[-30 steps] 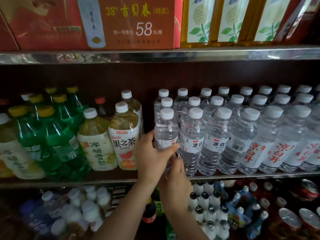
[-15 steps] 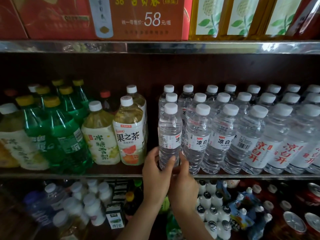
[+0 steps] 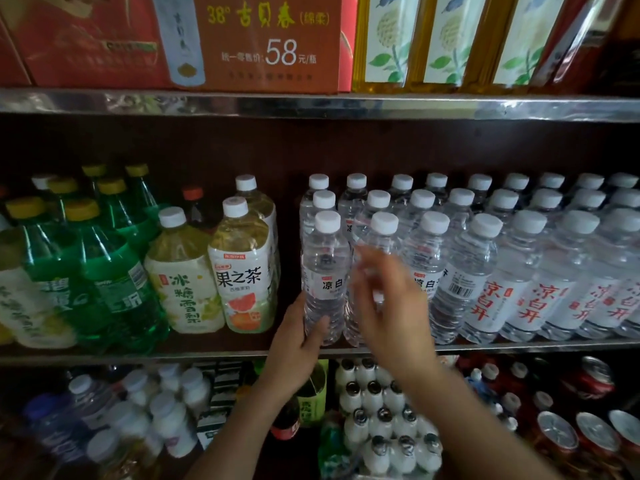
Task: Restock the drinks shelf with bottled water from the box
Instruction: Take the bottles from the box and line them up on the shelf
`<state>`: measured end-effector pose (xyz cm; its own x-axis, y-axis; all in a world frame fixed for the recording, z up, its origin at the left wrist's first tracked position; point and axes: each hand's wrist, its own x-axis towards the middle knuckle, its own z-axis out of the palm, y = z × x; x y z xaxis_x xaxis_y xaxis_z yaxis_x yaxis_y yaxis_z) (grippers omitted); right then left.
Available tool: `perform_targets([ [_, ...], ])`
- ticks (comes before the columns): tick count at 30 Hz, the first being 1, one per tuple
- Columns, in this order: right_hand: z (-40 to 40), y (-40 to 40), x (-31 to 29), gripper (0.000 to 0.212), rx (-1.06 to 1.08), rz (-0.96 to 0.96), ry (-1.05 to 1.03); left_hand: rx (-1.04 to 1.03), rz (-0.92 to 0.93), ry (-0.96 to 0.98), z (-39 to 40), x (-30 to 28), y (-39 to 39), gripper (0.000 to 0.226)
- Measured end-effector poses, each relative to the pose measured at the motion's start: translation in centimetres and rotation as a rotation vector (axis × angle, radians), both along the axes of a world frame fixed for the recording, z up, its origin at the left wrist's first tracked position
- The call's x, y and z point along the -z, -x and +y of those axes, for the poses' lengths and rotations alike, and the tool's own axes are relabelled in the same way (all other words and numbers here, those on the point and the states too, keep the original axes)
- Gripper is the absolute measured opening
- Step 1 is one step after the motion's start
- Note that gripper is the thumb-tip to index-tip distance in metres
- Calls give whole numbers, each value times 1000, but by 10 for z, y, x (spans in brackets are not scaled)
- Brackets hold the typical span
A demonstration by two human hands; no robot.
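Up close at a shop's drinks shelf (image 3: 485, 345), a person's left hand (image 3: 298, 344) grips the lower part of the front-left water bottle (image 3: 325, 271), thumb across its ribbed base and fingers curled behind it. That bottle stands upright at the shelf's front edge, leftmost of the water stock, label facing out. The right hand (image 3: 388, 306) is raised in front of the second front-row bottle (image 3: 381, 237); its fingers are spread and blurred, and hold nothing that can be seen. Whether they touch the bottle cannot be told.

Water bottles with white caps fill the right part of the shelf in three rows deep: seven caps show in the front row, with more cut off at the right edge. The left column counts three caps, one behind another. Just beside the gripped bottle stand three pale tea bottles (image 3: 242, 268) with white caps, two in front and one behind. Farther left are green soda bottles (image 3: 114, 271) with yellow caps, at least six caps visible, and one dark bottle with a red cap (image 3: 193, 194) at the back.

Above, the upper shelf carries a red carton (image 3: 270, 43) printed with the price 58 and three gold-edged floral boxes (image 3: 446, 36). Below, small white bottles (image 3: 377, 410) sit packed together, with red cans (image 3: 561, 438) at the lower right.
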<state>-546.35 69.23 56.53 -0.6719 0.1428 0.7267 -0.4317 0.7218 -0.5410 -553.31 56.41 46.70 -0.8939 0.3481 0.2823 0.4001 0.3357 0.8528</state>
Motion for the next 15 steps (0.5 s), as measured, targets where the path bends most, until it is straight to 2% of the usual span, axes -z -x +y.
perform_targets([
  [2, 12, 10, -60, 29, -32, 14, -257, 4, -69, 45, -5, -1, 1, 66],
  [3, 16, 18, -85, 35, -53, -40, -389, 7, -90, 43, -6, 0, 0, 67],
  [5, 20, 35, -120, 54, -99, -248, -599, 7, -123, 9, -5, 0, -2, 68],
  [8, 18, 53, -133, 76, -59, -504, -828, -48, -149, -40, -1, 4, -5, 79],
  [12, 11, 71, -125, 69, -102, -721, -921, -166, -51, -58, 7, 6, -8, 82],
  [15, 8, 79, -130, 63, -140, -768, -918, -223, -21, -84, 9, 7, -6, 74],
])
